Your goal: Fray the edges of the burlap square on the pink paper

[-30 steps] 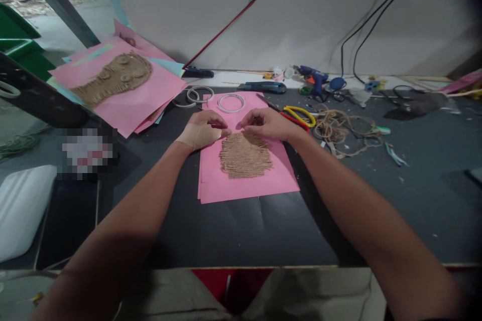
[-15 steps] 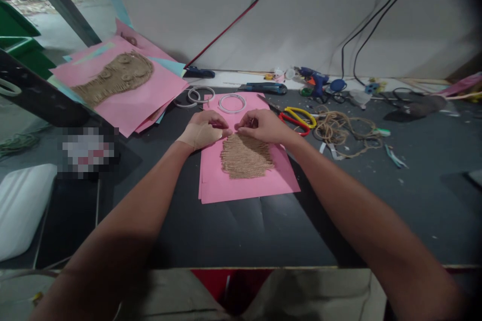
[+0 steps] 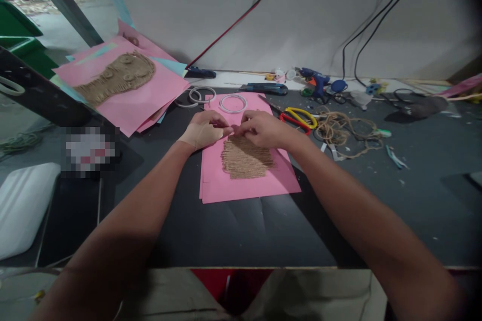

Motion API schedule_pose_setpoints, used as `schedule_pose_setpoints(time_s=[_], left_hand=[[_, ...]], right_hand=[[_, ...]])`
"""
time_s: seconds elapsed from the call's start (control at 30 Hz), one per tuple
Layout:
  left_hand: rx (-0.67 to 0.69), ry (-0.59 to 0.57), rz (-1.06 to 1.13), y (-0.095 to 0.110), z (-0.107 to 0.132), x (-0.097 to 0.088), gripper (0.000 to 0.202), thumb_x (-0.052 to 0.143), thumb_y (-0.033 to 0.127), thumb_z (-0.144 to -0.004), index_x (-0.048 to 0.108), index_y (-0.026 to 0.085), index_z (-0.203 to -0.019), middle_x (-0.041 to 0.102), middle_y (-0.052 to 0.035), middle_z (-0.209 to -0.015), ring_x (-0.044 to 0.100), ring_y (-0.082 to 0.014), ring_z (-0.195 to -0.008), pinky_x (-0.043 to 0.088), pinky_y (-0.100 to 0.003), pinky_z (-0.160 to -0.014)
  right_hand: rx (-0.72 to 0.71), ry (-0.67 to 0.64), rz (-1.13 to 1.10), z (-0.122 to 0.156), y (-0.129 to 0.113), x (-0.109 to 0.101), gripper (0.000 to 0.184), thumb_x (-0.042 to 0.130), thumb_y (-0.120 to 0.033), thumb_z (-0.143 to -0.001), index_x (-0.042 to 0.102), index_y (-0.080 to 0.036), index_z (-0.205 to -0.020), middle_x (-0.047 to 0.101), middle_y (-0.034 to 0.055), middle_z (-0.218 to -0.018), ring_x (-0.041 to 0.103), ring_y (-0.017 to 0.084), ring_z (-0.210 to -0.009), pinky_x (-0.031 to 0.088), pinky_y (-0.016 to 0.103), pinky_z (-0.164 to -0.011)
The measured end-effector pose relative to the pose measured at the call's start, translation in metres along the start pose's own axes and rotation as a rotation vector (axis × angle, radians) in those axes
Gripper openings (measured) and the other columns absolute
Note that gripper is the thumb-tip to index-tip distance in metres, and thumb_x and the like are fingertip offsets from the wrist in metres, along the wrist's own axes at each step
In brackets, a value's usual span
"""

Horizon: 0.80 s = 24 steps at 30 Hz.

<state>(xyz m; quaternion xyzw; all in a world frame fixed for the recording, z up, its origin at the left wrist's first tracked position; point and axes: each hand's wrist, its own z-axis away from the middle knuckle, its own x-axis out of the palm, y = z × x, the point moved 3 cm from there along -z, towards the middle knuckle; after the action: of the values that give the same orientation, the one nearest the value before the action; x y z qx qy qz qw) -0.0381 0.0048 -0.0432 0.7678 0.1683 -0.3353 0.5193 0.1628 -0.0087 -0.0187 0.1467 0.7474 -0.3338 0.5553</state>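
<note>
A patch of brown twine (image 3: pixel 247 159), laid in tight side-by-side rows, lies on pink paper (image 3: pixel 241 193) in front of me. My left hand (image 3: pixel 206 130), with a beige covering around the palm and wrist, is at the patch's upper left edge, thumb and fingers pinched. Close beside it, my right hand (image 3: pixel 266 128) is pinched over the upper edge, its fingers curled down. The fingertips of both hands nearly meet; whatever is between them is too small or hidden to make out. A pale ring (image 3: pixel 233 104) rests on the paper just beyond the hands.
Scissors with red and yellow handles (image 3: pixel 301 118) and tangled twine (image 3: pixel 335 130) lie to the right. A blue utility knife (image 3: pixel 265 89) and a blue glue gun (image 3: pixel 316 80) are along the back. Pink sheets bearing a twine piece (image 3: pixel 124 72) are stacked at left.
My right hand has shifted slightly left and inward, bringing its fingertips closer to the left hand's. The left hand stays almost in place, and the twine patch looks the same.
</note>
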Motion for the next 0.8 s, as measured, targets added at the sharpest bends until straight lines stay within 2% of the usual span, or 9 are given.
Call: schedule_pose_setpoints(time_s=[0.13,0.27,0.4,0.5,0.67,0.73,0.8], left_hand=[[0.015,0.024,0.028,-0.001,0.001,0.000,0.021,0.078,0.043,-0.076,0.078,0.021,-0.077,0.076,-0.0065,-0.085,0.065,-0.0174,-0.075,0.054,-0.035,-0.075],[0.012,0.115,0.045,0.000,0.002,-0.001,0.015,0.077,0.035,-0.075,0.078,0.021,-0.076,0.077,-0.0055,-0.083,0.063,-0.0160,-0.072,0.053,-0.034,-0.073],[-0.086,0.271,0.133,-0.001,0.002,-0.005,0.011,0.078,0.029,-0.071,0.076,0.019,-0.072,0.074,-0.0035,-0.074,0.061,-0.0150,-0.067,0.053,-0.032,-0.067],[-0.169,0.328,0.253,-0.005,0.001,-0.007,0.014,0.078,0.033,-0.073,0.075,0.018,-0.072,0.069,-0.0018,-0.067,0.059,-0.0144,-0.061,0.053,-0.029,-0.059],[-0.236,0.478,0.224,-0.013,-0.001,-0.013,0.015,0.077,0.032,-0.070,0.076,0.018,-0.076,0.073,-0.0041,-0.076,0.061,-0.0152,-0.068,0.051,-0.026,-0.056],[-0.257,0.510,0.226,-0.016,-0.002,-0.013,0.016,0.076,0.032,-0.070,0.077,0.017,-0.077,0.073,-0.0045,-0.076,0.062,-0.0159,-0.070,0.051,-0.026,-0.057],[-0.259,0.495,0.265,-0.016,-0.003,-0.013,0.017,0.076,0.032,-0.069,0.077,0.017,-0.078,0.073,-0.0045,-0.076,0.062,-0.0157,-0.070,0.051,-0.026,-0.058]], right_hand=[[-0.014,-0.013,0.033,0.000,-0.004,-0.002,0.041,0.054,-0.009,-0.089,0.085,-0.025,-0.112,0.069,0.0112,-0.107,0.064,0.024,-0.094,0.046,0.037,-0.085],[-0.020,-0.028,0.035,0.000,-0.004,-0.001,0.037,0.056,-0.010,-0.091,0.085,-0.023,-0.110,0.069,0.0108,-0.104,0.064,0.024,-0.094,0.046,0.037,-0.086],[-0.013,0.037,0.021,0.000,-0.001,0.001,0.035,0.053,-0.014,-0.096,0.082,-0.019,-0.116,0.069,0.0122,-0.106,0.064,0.024,-0.096,0.047,0.037,-0.086],[-0.019,0.115,0.007,-0.001,0.002,0.004,0.032,0.051,-0.020,-0.102,0.079,-0.016,-0.118,0.070,0.0138,-0.108,0.062,0.027,-0.105,0.048,0.041,-0.094],[-0.061,0.143,-0.004,-0.004,0.004,0.009,0.032,0.050,-0.027,-0.105,0.078,-0.015,-0.115,0.071,0.0160,-0.114,0.061,0.029,-0.114,0.046,0.046,-0.104],[-0.092,0.136,-0.013,-0.005,-0.001,0.010,0.033,0.051,-0.028,-0.105,0.078,-0.014,-0.116,0.072,0.0162,-0.116,0.062,0.029,-0.115,0.045,0.047,-0.106],[-0.132,0.125,-0.022,-0.007,-0.010,0.011,0.033,0.050,-0.031,-0.106,0.078,-0.015,-0.117,0.073,0.0154,-0.118,0.063,0.029,-0.116,0.044,0.048,-0.107]])
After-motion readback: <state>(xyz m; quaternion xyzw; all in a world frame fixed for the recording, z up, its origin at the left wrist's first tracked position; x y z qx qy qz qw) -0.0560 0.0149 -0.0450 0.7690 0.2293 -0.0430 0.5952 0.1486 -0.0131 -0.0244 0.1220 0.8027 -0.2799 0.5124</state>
